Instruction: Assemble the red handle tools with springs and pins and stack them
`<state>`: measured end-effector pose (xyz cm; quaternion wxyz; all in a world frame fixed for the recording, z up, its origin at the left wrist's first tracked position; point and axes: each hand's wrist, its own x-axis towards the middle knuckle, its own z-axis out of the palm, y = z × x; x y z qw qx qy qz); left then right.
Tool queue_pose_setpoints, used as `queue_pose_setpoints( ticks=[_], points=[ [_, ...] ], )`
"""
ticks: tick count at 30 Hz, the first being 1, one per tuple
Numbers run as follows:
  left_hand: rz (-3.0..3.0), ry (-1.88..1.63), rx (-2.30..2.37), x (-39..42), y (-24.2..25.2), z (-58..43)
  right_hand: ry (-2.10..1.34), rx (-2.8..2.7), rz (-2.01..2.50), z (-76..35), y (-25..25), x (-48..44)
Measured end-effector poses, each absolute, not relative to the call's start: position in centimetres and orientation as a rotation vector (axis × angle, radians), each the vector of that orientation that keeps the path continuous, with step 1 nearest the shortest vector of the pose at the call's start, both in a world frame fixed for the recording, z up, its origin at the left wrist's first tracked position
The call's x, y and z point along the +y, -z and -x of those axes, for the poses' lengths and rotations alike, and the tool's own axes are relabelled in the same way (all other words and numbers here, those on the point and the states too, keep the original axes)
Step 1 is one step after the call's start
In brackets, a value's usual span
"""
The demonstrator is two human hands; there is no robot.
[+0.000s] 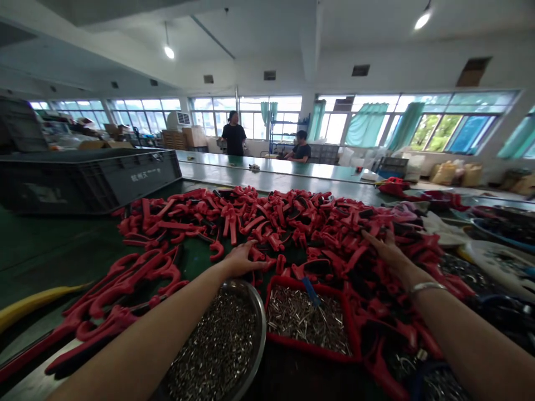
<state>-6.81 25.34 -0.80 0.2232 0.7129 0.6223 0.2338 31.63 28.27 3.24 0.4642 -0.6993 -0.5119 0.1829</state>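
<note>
A wide heap of red plastic handle-like parts (292,214) with black inserts lies in front of me. My left hand (242,260) is at the near edge of the heap, thumb and fingers apart beside the red parts. To the right, my right hand (388,250) reaches onto the heap with its fingers spread, touching the parts there. It has a bracelet at the wrist. Between my forearms stand a round metal bowl (262,328) of small metal pieces and a red tray (355,334) of metal pins. A blue piece (310,292) rests in the tray.
Longer red tools (137,284) lie at left near a yellow curved object (33,303). A grey crate (142,177) stands behind them. More containers, including a whitish tray (497,264), crowd the right side. Two people (234,139) are beyond the far table.
</note>
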Motion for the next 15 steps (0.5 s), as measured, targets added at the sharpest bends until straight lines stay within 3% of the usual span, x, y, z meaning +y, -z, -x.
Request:
queue_pose_setpoints(
  ticks=[8,15],
  points=[
    [-1.921,-0.719,1.661,24.6,0.3,7.1,-0.399,-1.658,1.729,-21.7,-3.9,29.4],
    [-1.834,-0.764,1.638,24.5,-0.5,7.4,-0.378,-2.196,1.406,-11.6,-4.4,26.0]
  ],
)
